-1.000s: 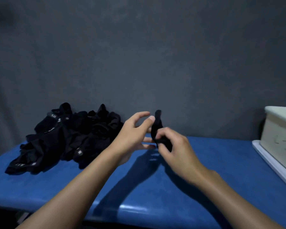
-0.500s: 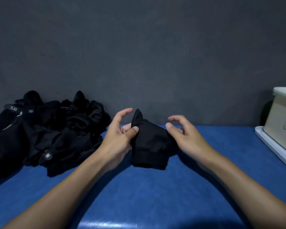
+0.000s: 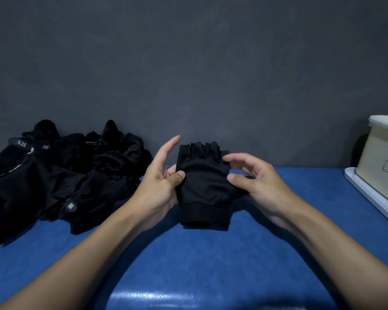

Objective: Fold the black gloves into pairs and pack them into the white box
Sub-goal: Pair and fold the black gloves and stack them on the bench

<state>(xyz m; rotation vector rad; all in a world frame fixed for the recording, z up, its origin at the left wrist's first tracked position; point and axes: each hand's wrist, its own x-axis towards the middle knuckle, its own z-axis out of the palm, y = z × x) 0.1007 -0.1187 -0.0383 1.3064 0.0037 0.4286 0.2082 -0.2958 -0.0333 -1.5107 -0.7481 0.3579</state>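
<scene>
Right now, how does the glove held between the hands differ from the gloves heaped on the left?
The held glove is spread flat and upright, short finger stubs up and cuff down; the heaped gloves lie crumpled and tangled on the blue table. The held glove is pinched by the left hand and right hand; the heap is untouched. White markings show in the heap, none on the held glove. All are black fabric.

A black fingerless glove (image 3: 203, 184) is held upright, cuff down, over the worktop; a heap of black gloves (image 3: 54, 177) lies left, the white box (image 3: 383, 157) far right.
</scene>
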